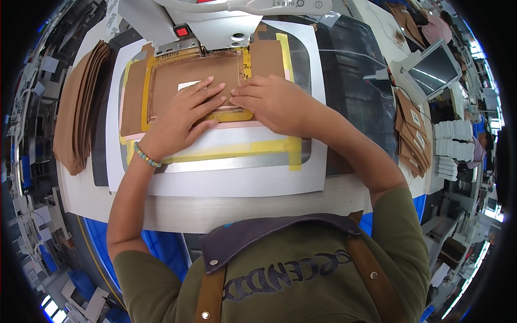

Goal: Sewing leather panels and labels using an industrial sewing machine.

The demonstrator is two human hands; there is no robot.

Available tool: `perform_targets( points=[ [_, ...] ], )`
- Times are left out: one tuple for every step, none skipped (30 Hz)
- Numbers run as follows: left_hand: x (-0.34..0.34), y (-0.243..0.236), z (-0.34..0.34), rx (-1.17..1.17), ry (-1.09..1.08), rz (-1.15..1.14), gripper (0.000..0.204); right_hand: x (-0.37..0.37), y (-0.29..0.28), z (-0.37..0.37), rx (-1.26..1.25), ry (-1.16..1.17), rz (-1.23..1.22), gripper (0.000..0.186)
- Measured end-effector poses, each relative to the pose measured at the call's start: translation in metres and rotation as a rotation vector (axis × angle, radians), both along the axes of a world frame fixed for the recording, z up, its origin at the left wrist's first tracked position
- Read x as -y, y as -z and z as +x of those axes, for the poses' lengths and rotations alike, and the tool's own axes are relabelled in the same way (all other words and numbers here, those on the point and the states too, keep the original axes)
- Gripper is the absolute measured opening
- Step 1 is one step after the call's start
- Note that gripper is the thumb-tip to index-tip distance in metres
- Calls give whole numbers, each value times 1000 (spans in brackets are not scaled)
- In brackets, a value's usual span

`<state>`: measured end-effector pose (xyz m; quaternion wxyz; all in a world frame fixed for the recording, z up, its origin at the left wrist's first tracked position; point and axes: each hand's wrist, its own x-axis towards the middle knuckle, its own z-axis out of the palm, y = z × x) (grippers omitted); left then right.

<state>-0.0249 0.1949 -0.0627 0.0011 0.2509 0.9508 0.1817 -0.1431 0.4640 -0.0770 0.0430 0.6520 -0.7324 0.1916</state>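
A flat brown piece (pixel 202 70) lies inside a yellow-edged rectangular frame (pixel 145 110) under the white head of a machine (pixel 215 29). My left hand (pixel 188 110) rests flat on it with fingers spread, next to a small white label (pixel 187 85). At the frame's right side my right hand (pixel 272 102) presses down, its fingers stretched toward the left hand and the thumb hidden. Neither hand grips anything that shows. Brown board (pixel 267 56) and strips of yellow tape (pixel 231 151) surround the frame on a larger metal-edged plate (pixel 215 165).
A white sheet (pixel 215 185) lies beneath the plate on the table (pixel 172 210). Several brown pieces (pixel 81 107) are stacked at the left, more brown pieces with labels (pixel 414 132) at the right. A screen (pixel 433 69) stands at the far right, with another person (pixel 437 28) beyond.
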Motion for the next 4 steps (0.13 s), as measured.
perform_targets(
  points=[
    [3,-2,0,0,-3,3,55,1,0,2,-18,-8,-13,38],
    [7,-3,1,0,15,2,55,2,1,4,-35,-16,-26,39],
    [11,-5,1,1,33,1,56,3,0,6,-34,-11,-25,40],
    [14,-4,0,14,41,6,57,3,1,8,-33,-4,-24,42]
  ],
)
